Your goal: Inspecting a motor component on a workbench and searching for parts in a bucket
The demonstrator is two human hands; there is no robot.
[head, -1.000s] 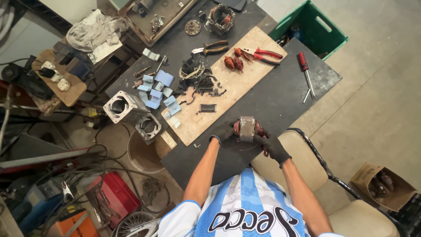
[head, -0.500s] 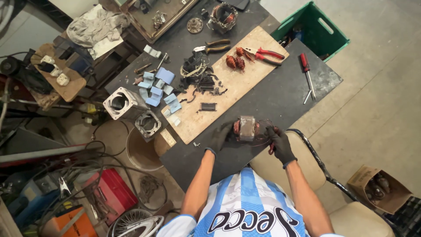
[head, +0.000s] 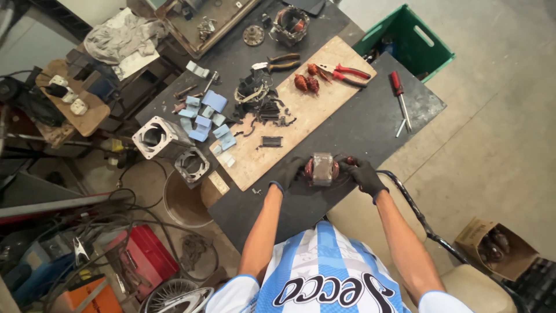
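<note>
Dark workshop surface [head: 370, 127] is cluttered, with a wooden board [head: 301, 110] behind the motor stator [head: 322, 169] at its near edge. Left hand [head: 288, 174] and right hand [head: 362, 174], both gloved, are closed on its opposite ends, its long axis running between them.

Soft, even daylight fills the scene, brightest on the concrete floor [head: 492, 133] at right. Shadows are faint. The wide lens bends the edges, and corners blur slightly.
</note>
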